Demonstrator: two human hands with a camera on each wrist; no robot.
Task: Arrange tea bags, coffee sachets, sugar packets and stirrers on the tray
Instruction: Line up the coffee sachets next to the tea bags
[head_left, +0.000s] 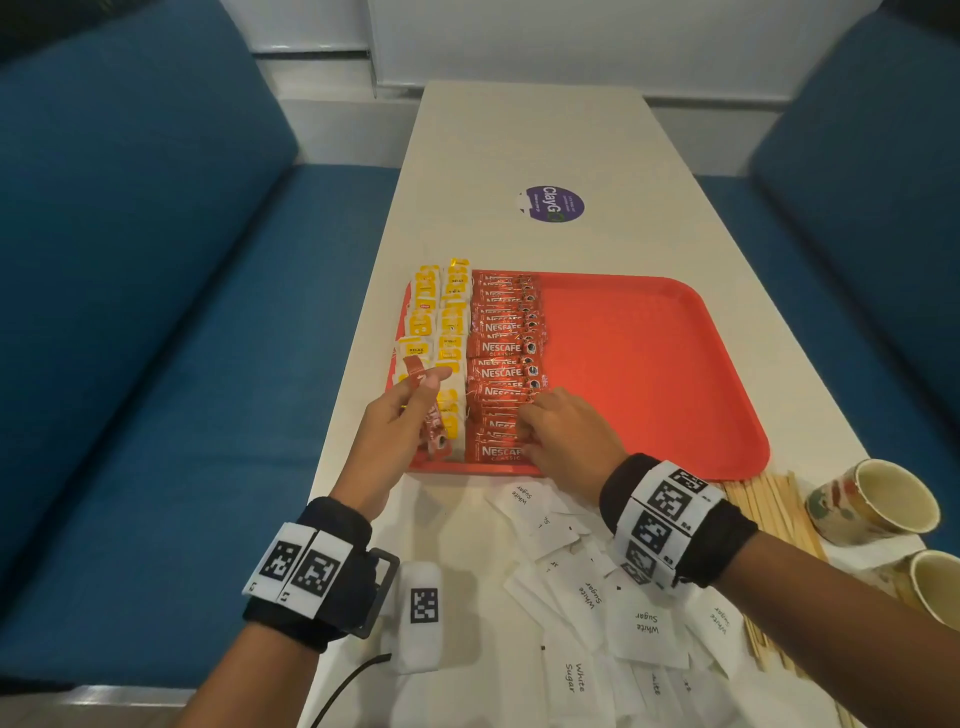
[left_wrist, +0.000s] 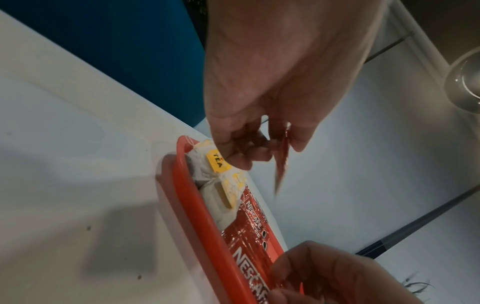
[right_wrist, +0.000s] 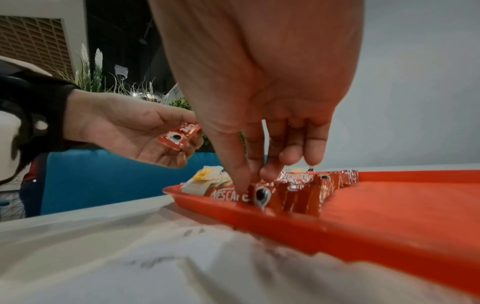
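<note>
Left hand (head_left: 400, 421), centre-left of frame, pinched a sachet (head_left: 414, 375); right hand (head_left: 569, 431), at centre, pointed its fingers (right_wrist: 291, 156) downward.

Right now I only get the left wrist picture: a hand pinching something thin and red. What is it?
Observer: A Nescafe coffee sachet, seen flat from the right wrist view; the left hand pinches it.
Operator: Is the tray full?
Observer: No. The red tray is bare across its right half.
Operator: Where's the sugar?
Observer: The sugar packets lie loose on the table, off the tray, with wooden stirrers beside them.
</note>
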